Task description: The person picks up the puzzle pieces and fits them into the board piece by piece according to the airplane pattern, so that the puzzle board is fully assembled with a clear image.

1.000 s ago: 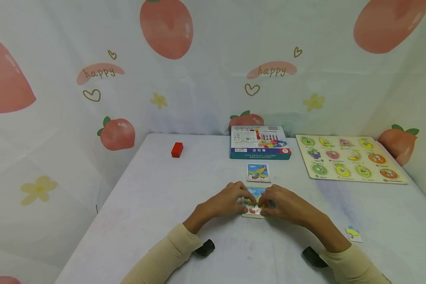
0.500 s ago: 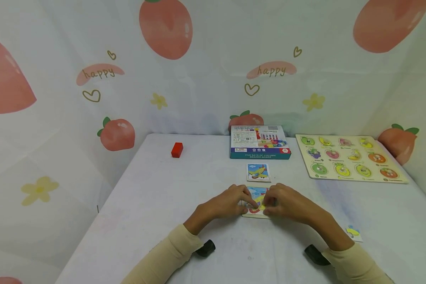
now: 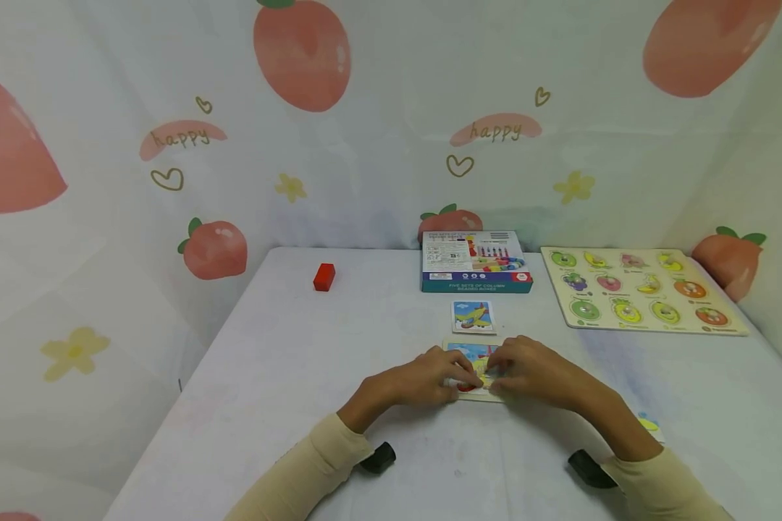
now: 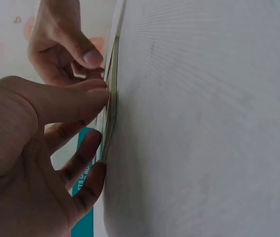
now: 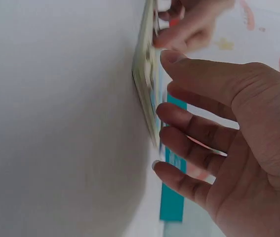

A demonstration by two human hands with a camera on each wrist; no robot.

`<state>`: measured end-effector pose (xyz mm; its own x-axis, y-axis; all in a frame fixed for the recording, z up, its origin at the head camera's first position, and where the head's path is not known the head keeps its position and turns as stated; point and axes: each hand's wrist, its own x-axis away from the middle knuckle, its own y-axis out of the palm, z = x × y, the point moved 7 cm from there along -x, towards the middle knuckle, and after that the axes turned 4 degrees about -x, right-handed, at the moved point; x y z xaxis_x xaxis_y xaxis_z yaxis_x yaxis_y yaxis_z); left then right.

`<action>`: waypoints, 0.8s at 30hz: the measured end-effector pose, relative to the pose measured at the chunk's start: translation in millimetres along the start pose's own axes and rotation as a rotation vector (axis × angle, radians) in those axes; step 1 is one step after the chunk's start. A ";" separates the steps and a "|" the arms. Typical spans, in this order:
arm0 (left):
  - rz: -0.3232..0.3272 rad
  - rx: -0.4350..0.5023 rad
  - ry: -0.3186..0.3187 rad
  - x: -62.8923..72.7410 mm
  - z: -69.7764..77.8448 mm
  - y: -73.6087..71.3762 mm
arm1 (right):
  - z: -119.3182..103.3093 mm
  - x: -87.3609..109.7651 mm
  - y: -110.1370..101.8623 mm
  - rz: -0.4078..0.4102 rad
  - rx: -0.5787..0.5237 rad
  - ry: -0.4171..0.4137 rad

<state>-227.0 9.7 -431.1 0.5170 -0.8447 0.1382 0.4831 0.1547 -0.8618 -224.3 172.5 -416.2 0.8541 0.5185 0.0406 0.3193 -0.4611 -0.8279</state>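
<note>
A small jigsaw puzzle board (image 3: 472, 349) with a colourful picture lies flat on the white table under both hands. My left hand (image 3: 425, 376) rests on its left part, its fingertips touching the picture. In the left wrist view the thumb (image 4: 98, 101) lies against the board's face. Over the right part is my right hand (image 3: 534, 369); the right wrist view shows its thumb and fingers (image 5: 174, 118) spread apart, with nothing seen held between them. Behind the board lies a picture card of a yellow plane (image 3: 473, 316). The hands hide much of the puzzle.
A loose puzzle piece (image 3: 650, 425) lies beside the right forearm, partly covered by it. At the back stands a beaded-column box (image 3: 477, 262), with a fruit peg board (image 3: 645, 291) to its right. A red block (image 3: 324, 277) sits at the back left.
The left fingertips have slid a little to the right across the puzzle. My right hand has shifted slightly right, and its forearm now covers more of the loose piece.
</note>
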 end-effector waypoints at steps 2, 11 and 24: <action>-0.017 0.007 -0.024 1.1 -1.5 1.6 | 5.8 7.7 -6.7 0.020 0.000 0.010; -0.040 0.018 -0.060 1.8 -2.9 5.7 | 49.5 66.6 -34.3 0.095 0.007 0.117; -0.028 0.027 -0.055 1.9 -5.4 5.3 | 113.7 142.6 -54.1 0.090 0.082 0.339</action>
<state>-227.2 6.2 -438.0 0.5407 -0.8196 0.1892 0.5166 0.1461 -0.8436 -166.4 353.3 -429.1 0.9695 0.2032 0.1373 0.2140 -0.4279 -0.8781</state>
